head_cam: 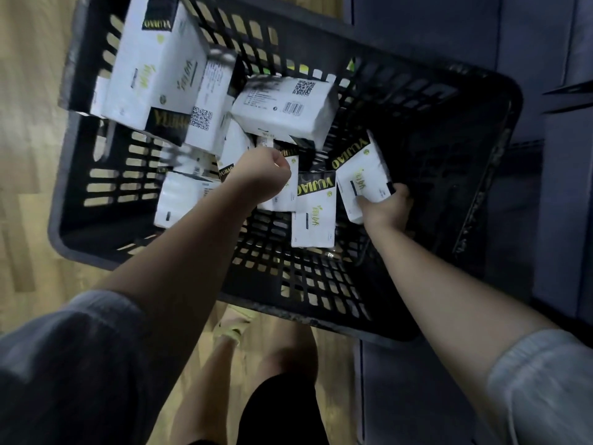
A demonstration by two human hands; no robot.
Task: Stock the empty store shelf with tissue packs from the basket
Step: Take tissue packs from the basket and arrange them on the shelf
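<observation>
White plastic-wrapped tissue packs with black-and-yellow ends [160, 69] lie heaped at the left and middle of the black slotted plastic basket [475, 175] on the pale wooden floor [29, 155]. The left hand [261, 175] is curled shut among them, apparently gripping nothing. The right hand [386, 208] clasps one upright white tissue pack [362, 178].

Head view, single camera: worn on the person's head, facing forward and steeply down, close above the basket [475, 175]. Wide-angle frame takes in both forearms, the legs below and the floor [29, 139] at left.
</observation>
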